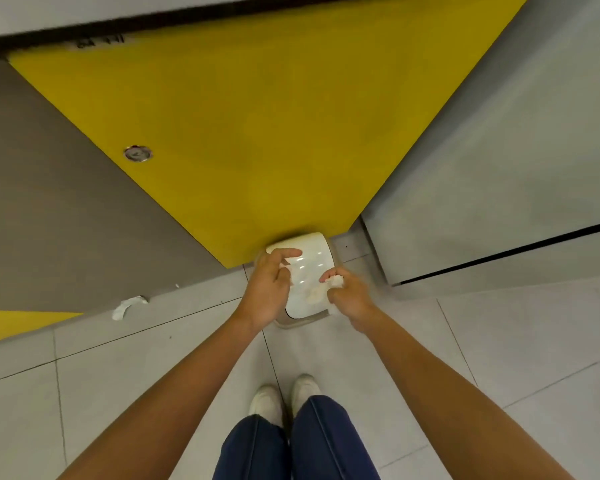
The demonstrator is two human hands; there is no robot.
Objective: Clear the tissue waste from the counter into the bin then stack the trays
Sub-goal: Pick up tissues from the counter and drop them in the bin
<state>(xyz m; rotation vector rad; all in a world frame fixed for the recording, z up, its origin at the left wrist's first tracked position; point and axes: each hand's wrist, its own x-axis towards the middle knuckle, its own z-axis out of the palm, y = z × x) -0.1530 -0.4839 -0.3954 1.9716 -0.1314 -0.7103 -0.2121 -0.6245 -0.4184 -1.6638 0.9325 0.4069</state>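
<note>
Tiled floor point(499, 341): pinching tissue point(336, 280) with right hand point(350, 296), just right of bin lid point(309, 265); reaching over lid with left hand point(269, 289), fingers apart.

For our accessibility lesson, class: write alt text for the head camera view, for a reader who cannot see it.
A person's right hand grips crumpled tissue above a white-lidded bin on the tiled floor, the left hand beside it over the lid. Another tissue scrap lies by the yellow-and-grey panel.
</note>
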